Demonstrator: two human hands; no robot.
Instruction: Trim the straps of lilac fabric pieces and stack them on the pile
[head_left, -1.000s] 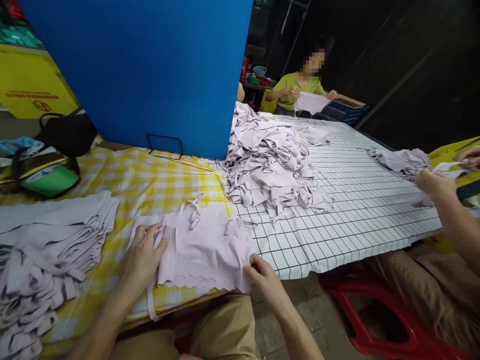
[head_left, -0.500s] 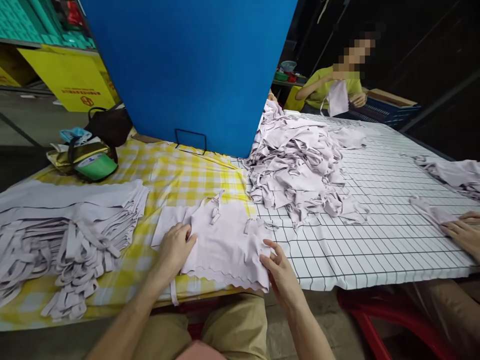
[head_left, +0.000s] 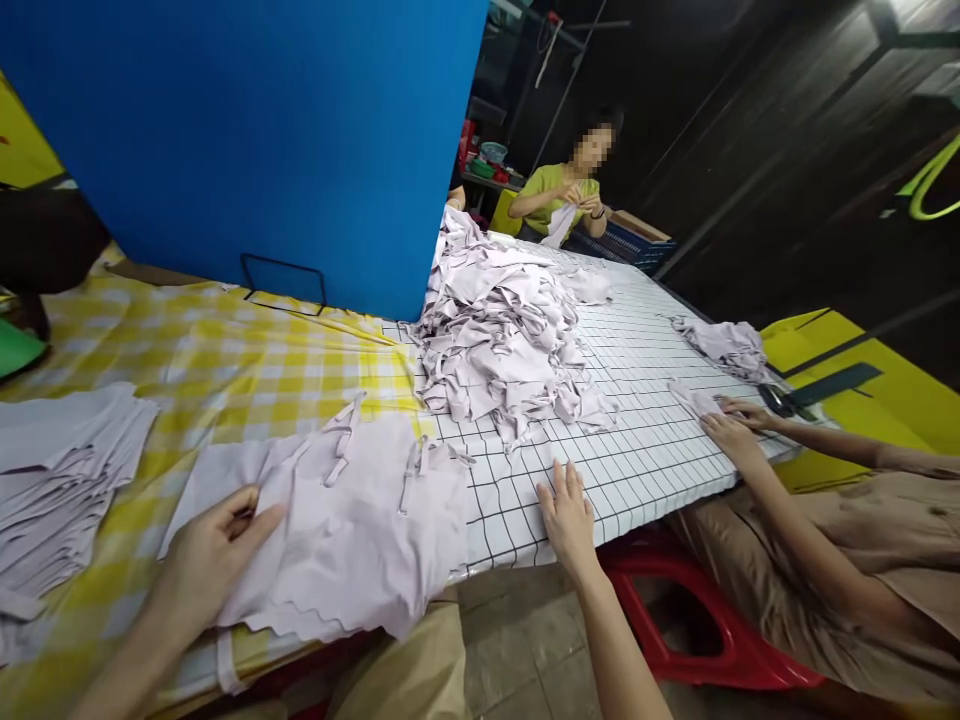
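Note:
A pale lilac strappy top with a wavy hem lies spread in front of me, its lower edge hanging slightly past the table edge. My left hand pinches its left side between thumb and curled fingers. Beneath that side, another layer of the same fabric sticks out to the left. To the right of the top, my right hand rests on the white grid cloth, fingers stretched out and holding nothing.
A neat stack of lilac pieces lies on the yellow checked cloth at left. A loose heap of lilac garments stands beside the blue panel. Another person's hands work at right; a red stool is below.
My right hand has let go of the top's right edge and moved right onto the grid cloth. My left hand stays on the left side. The view has swung about.

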